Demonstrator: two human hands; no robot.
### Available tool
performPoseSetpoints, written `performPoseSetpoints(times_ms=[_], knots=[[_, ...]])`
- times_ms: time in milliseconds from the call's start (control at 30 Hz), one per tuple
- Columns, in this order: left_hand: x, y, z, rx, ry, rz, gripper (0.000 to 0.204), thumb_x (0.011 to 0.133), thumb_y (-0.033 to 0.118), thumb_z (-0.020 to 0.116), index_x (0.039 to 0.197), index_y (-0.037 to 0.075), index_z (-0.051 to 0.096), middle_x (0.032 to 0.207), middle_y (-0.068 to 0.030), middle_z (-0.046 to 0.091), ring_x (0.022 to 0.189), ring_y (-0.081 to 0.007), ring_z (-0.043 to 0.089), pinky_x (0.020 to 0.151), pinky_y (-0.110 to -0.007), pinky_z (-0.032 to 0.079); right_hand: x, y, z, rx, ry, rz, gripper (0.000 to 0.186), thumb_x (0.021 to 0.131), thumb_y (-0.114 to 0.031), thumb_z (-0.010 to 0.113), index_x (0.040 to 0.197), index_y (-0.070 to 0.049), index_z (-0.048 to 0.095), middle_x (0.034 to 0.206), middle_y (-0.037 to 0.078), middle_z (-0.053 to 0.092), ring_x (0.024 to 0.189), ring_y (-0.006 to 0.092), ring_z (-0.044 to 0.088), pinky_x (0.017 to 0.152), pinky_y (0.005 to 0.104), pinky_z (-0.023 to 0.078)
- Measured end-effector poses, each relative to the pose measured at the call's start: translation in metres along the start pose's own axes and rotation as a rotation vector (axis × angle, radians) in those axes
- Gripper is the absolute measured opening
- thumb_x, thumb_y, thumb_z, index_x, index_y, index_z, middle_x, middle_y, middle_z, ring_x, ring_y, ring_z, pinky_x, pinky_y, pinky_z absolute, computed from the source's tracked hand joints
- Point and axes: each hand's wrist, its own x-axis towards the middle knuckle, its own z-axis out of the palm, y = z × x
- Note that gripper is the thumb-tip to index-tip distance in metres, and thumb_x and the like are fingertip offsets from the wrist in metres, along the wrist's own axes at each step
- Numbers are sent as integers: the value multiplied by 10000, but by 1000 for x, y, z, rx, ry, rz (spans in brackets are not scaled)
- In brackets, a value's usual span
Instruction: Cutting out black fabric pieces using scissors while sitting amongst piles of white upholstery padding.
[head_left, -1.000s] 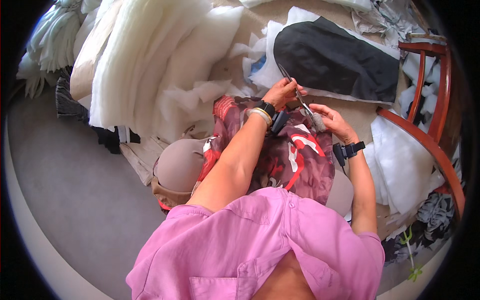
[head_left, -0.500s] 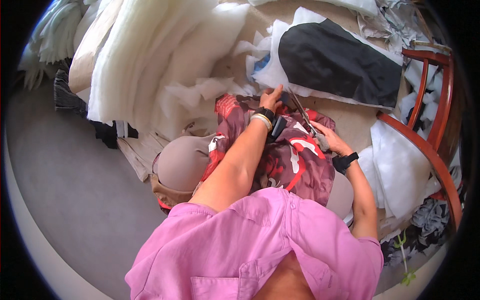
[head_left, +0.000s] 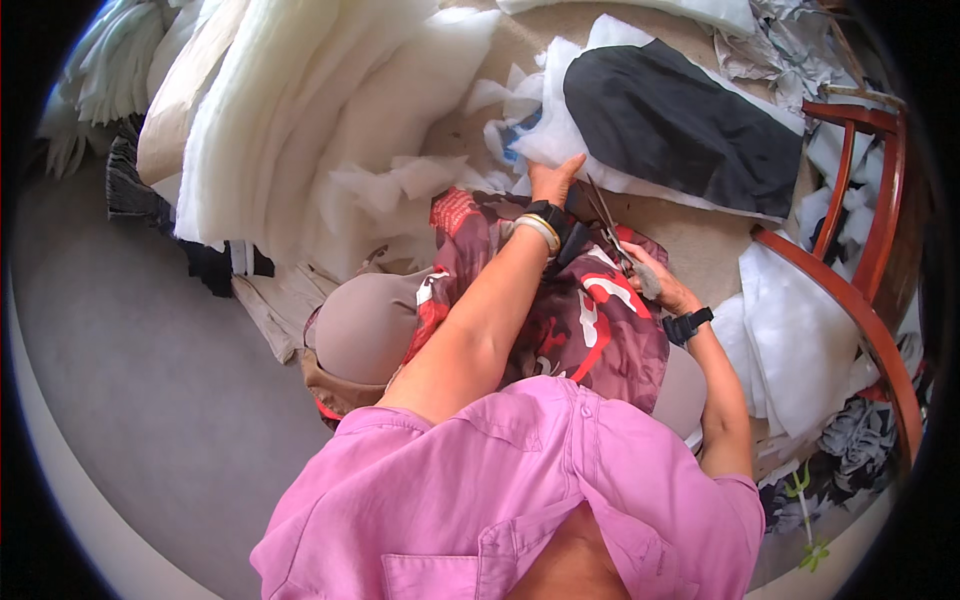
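My left hand (head_left: pixel 552 184) is at the near left corner of a sheet of white batting (head_left: pixel 555 125), closed on its edge with the thumb pointing up and the other fingers partly hidden. A black fabric piece (head_left: pixel 680 125) lies on top of this batting. My right hand (head_left: pixel 660 278) grips a pair of scissors (head_left: pixel 606 222) by the handles. The slightly parted blades point up and away, toward the near edge of the batting, just right of my left hand. Beneath both forearms, a red and maroon patterned cloth (head_left: pixel 590 320) covers my lap.
Thick stacked layers of white batting (head_left: pixel 270 120) rise at the left. A red-brown wooden chair frame (head_left: pixel 850 285) lies at the right beside folded white batting (head_left: pixel 795 330). Small white scraps (head_left: pixel 400 180) and a blue bit (head_left: pixel 520 130) lie left of the black piece.
My left hand has moved slightly up and right onto the batting's corner. The batting and black piece have shifted a little to the right. The scissors stay nearly in place.
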Motion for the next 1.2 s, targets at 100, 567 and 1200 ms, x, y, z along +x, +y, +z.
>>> performPoseSetpoints(times_ms=[100,567,1200], knots=[[1,-3,0,-5,117,150,464,640,223,748,1016,86,513,890,-31,576,758,-152,537,616,-276,416,5,-4,2,-38,22,1,713,731,-238,630,1316,-50,269,984,32,494,898,120,475,805,229,377],[3,5,6,-69,36,-70,430,645,123,712,999,-66,557,955,-108,604,832,-204,575,737,-303,444,34,-16,7,-59,98,-82,614,759,-216,585,1278,-55,301,935,30,469,798,111,469,739,237,402],[32,-9,-4,-324,-52,-280,218,680,105,708,845,7,603,736,-49,605,543,-112,527,452,-235,392,33,-24,18,-115,311,-94,431,781,-186,611,1145,-45,427,662,-34,474,549,42,444,508,186,385]])
